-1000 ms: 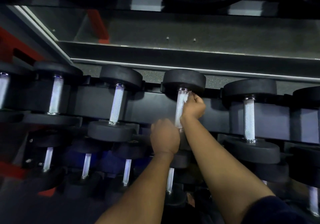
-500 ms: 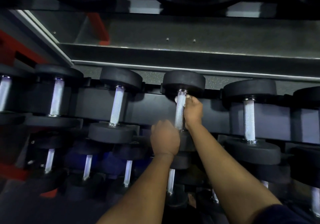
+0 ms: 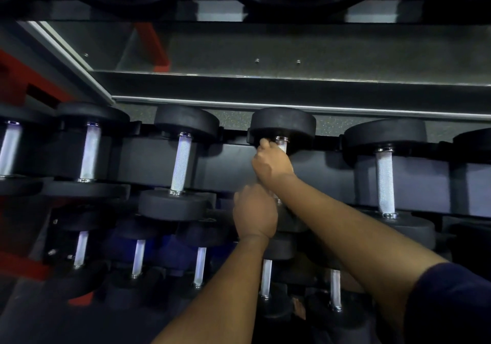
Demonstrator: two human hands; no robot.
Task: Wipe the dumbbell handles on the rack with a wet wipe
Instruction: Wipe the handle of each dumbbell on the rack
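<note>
— Black rack (image 3: 225, 168) carries rows of dumbbells; where's yours?
— Upper tier, middle dumbbell (image 3: 283, 123). Fingers (image 3: 263, 143) of your right hand (image 3: 272, 164) wrap its handle (image 3: 282, 142) near the far head. Your left hand (image 3: 255, 212) is clenched at the near end; its hold is hidden.

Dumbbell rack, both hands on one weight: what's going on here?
A person is working on one dumbbell in the upper row of the rack. The right hand wraps the top of its handle, just under the far end; whatever it presses on the metal is hidden in the grip. The left hand grips the handle's lower end. The neighbouring dumbbells sit untouched.
</note>
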